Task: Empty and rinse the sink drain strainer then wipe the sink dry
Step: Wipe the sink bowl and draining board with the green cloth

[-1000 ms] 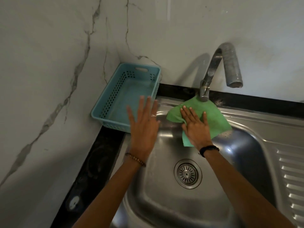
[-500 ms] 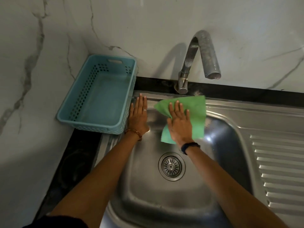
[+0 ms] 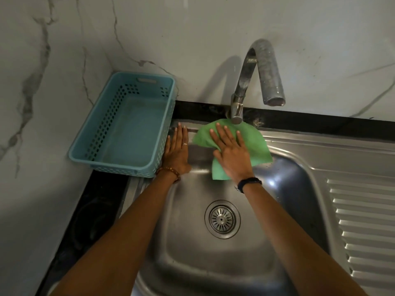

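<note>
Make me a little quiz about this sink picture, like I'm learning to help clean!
1. True or false: the green cloth is under the right hand.
2. Which is in the drain? A) strainer B) sponge C) spoon
3. What blue thing sits beside the left hand?

Key
1. True: the hand presses it flat at the sink's back edge, below the tap.
2. A.
3. The basket, in the corner.

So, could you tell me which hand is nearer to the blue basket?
Left. The left hand lies flat on the sink rim beside the blue basket; the right hand presses the green cloth farther right.
</note>
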Demonstrator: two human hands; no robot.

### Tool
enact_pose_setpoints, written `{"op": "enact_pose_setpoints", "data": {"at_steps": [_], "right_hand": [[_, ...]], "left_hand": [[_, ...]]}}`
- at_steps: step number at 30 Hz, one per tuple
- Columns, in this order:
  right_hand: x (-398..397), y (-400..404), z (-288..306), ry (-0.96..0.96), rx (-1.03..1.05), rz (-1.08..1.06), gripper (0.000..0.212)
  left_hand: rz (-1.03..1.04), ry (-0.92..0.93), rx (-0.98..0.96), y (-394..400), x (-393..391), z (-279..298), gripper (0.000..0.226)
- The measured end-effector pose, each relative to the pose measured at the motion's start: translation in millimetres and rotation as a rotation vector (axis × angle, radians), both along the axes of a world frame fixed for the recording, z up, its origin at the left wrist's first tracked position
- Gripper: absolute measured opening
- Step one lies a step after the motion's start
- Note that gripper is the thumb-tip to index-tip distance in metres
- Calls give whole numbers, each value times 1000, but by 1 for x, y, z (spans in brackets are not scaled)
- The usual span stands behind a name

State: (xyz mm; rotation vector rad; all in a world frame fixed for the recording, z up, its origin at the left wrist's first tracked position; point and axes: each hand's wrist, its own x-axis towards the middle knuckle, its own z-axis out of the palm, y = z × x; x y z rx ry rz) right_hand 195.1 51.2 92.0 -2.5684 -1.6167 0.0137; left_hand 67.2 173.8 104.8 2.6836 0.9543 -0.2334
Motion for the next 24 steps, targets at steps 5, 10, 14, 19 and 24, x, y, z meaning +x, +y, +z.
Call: {"op": "enact_pose_setpoints", "data": {"at_steps": [5,10,14,19,24], "right_hand": [[49,-92,1,-31,-25,-271,59],[48,-101,6,69,-30,-518,55],[9,-55,7,135,-34,-422,55],[-47,17,7,162,-46,-231,54],[-24,-6,14,35,-111,-194,51]], "left_hand": [[-12,-10,56,-2,-2,-4,114],[12,-45,115,-7,0,-9,106],[45,-38,156,-11,5,-12,104],[50,7,102,-8,9,-9,92],[25,33,37,-6,5,-1,114]]}}
